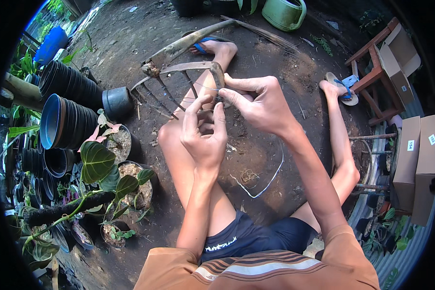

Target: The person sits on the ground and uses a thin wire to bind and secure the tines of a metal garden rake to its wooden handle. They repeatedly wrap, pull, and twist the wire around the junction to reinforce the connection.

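Observation:
A rake-like tool with a curved bar [191,66] and several thin dark prongs lies across my bent left leg. Its rough wooden handle [183,44] slants away above the bar. At the bar's right end, my right hand [258,102] is closed, thumb and forefinger pinching a thin wire [209,89] against it. Just below, my left hand [204,130] has its fingers curled in close to the same end. What its fingertips grip is hidden. A loop of pale wire [263,192] rests on the soil between my legs, beside a tangle of fine strands [249,178].
Stacked black pots [72,118] and potted leafy plants [99,164] crowd the left side. A green watering can [284,13] stands at the far edge. On the right are a wooden stool [376,79] and cardboard boxes [423,159]. Thin sticks [270,38] lie on the ground ahead.

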The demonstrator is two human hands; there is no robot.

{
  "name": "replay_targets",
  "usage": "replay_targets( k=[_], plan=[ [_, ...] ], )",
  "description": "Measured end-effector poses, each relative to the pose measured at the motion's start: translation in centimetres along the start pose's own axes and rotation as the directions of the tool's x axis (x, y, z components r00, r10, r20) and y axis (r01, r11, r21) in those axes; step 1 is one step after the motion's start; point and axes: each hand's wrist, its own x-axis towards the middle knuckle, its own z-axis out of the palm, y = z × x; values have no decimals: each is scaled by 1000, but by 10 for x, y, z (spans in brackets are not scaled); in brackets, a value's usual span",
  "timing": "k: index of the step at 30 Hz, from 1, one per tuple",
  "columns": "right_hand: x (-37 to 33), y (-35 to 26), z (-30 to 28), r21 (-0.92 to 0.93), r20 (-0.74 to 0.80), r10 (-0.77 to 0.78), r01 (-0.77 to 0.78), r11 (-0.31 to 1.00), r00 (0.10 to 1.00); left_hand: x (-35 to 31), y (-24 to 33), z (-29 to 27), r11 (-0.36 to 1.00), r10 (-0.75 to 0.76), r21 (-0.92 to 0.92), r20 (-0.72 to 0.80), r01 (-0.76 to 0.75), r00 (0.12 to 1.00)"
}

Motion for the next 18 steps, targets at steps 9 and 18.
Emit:
replay_targets(
  k=[9,18],
  plan=[
    [19,-6,-7,49,158,1,-8,999,988,27,-2,1,977,121,163,124,-140,985],
    [30,-7,-10,5,247,15,-17,1000,969,27,-1,7,994,52,89,70,-58,996]
  ],
)
